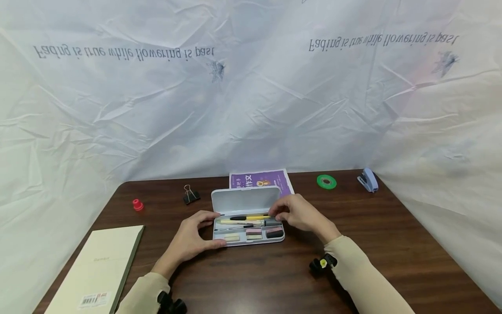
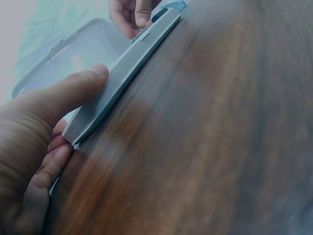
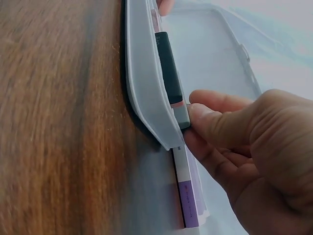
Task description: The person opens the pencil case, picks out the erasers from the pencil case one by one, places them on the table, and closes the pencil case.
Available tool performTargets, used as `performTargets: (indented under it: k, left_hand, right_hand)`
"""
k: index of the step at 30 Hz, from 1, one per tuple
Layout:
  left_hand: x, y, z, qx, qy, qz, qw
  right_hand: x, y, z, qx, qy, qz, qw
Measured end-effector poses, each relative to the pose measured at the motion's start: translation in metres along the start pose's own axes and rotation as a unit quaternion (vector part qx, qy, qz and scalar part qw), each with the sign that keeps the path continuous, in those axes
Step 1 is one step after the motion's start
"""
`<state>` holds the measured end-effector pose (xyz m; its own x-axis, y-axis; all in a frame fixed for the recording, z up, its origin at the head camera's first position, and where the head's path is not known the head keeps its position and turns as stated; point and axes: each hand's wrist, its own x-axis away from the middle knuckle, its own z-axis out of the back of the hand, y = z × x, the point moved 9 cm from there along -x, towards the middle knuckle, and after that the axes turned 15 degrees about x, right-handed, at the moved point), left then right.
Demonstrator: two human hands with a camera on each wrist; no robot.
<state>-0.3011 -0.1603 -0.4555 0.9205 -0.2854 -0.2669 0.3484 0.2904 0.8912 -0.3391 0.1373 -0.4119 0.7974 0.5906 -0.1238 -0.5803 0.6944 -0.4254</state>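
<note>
An open pale grey pencil case (image 1: 249, 243) lies on the table with its lid (image 1: 245, 200) raised behind it. My left hand (image 1: 191, 234) grips the left end, thumb on the front wall and fingers round the far side. At the right end, my right hand (image 1: 300, 213) reaches in and pinches the end of a yellow and black pen (image 1: 256, 217); its fingertips partly hide that end. Other pens lie below it. Erasers, one in a dark sleeve (image 3: 168, 68), sit in the front compartments. A grey block (image 3: 181, 117) is beside my right thumb (image 3: 203, 115).
A purple-covered book (image 1: 259, 179) lies behind the case. A binder clip (image 1: 191, 196), a red cap-like piece (image 1: 137, 205) and a cream notepad (image 1: 98, 261) are to the left. Green tape (image 1: 326, 182) and a blue stapler (image 1: 368, 180) lie at the back right, near the hanging sheet.
</note>
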Motion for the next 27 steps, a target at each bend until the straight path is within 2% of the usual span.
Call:
performTargets:
  k: [8,17,22,27]
  left_hand:
    - [0.0,0.0,0.0,-0.004,0.0,0.004,1.0]
    - [-0.001,0.0,0.0,-0.005,0.0,0.001,1.0]
    - [-0.002,0.001,-0.001,-0.01,-0.003,-0.006,0.9999]
    - [-0.002,0.001,0.0,-0.02,-0.002,-0.014,0.9997]
  right_hand:
    - [0.002,-0.008,0.0,0.022,-0.014,0.015,1.0]
    - [0.002,-0.014,0.011,0.045,0.018,0.025,0.999]
    - [0.006,-0.011,0.021,0.06,0.022,0.016,0.998]
    - [0.007,-0.006,0.021,0.085,0.013,0.017,0.996]
